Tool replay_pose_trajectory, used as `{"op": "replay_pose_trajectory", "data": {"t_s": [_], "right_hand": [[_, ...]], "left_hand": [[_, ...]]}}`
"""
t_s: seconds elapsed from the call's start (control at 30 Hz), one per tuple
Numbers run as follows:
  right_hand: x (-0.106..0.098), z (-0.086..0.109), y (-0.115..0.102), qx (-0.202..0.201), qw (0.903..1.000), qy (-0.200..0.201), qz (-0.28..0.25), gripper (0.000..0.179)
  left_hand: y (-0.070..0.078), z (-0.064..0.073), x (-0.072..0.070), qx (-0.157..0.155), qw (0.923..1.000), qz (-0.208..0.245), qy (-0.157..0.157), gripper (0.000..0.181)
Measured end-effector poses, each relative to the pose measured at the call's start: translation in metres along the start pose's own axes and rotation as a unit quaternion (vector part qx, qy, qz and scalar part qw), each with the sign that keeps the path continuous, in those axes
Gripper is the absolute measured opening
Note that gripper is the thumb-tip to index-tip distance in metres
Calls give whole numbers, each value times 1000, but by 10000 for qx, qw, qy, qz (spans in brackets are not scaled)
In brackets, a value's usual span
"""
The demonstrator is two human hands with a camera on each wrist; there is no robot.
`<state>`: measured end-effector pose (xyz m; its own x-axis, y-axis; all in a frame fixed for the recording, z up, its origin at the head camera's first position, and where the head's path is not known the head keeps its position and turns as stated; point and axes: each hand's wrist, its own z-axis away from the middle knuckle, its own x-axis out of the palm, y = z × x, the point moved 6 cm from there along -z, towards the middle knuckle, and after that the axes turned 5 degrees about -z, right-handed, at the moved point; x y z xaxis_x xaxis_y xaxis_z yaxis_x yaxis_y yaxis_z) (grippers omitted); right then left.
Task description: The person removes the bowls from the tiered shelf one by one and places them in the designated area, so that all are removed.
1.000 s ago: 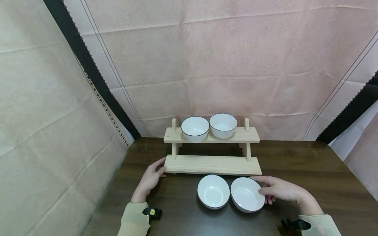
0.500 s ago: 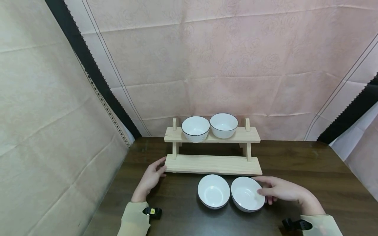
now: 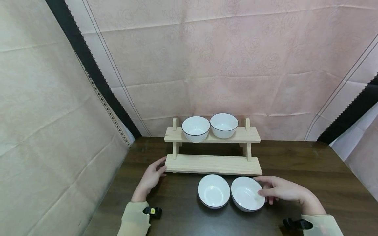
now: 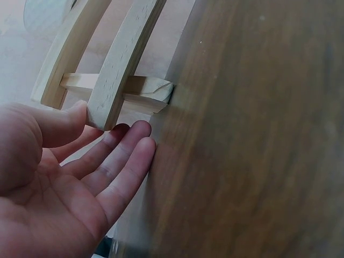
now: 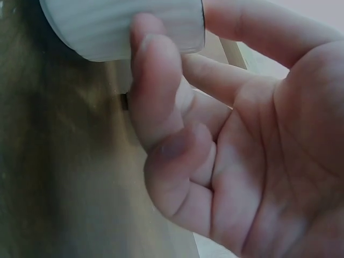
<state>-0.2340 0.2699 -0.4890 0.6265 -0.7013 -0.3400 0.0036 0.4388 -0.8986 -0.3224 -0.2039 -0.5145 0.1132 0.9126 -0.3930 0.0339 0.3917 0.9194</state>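
Observation:
On the table, my right hand (image 3: pixel 280 188) holds the right-hand white bowl (image 3: pixel 247 194) by its dark-edged rim, thumb at the rim and fingers around its outer side. The right wrist view shows the bowl's ribbed wall (image 5: pixel 102 27) against the curled fingers. A matching bowl (image 3: pixel 213 191) stands just left of it. My left hand (image 3: pixel 152 177) grips the left end of the lower board of a two-tier wooden shelf (image 3: pixel 212 164). In the left wrist view the thumb presses the board's end (image 4: pixel 105 110), with the other fingers loosely bent beside it.
Two more white bowls, a left one (image 3: pixel 195 129) and a right one (image 3: pixel 223 125), stand on the shelf's upper board. Behind the dark wooden table (image 3: pixel 295 157) hangs a pale patterned cloth (image 3: pixel 230 65), with another at the left.

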Motion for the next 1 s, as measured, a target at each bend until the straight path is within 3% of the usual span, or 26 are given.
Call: {"op": "replay_pose_trajectory", "data": {"t_s": [0.23,0.53,0.67,0.8,1.0], "right_hand": [[-2,1,1,-9,10000,51,-27,60],[-15,9,-5,-223,9985,502,50,50],[-26,8,-10,-179,9934,1136,-37,49],[-37,3,-25,-255,9808,1933,-29,48],[-51,-8,-50,-464,9586,2777,430,42]], "left_hand": [[-1,1,-1,1,10000,-56,15,45],[3,1,-8,-73,9994,-269,209,48],[6,0,-12,-170,9987,-310,360,47],[15,-3,-21,-127,9974,-341,628,45],[34,-17,-36,244,9909,-548,1208,46]]}}
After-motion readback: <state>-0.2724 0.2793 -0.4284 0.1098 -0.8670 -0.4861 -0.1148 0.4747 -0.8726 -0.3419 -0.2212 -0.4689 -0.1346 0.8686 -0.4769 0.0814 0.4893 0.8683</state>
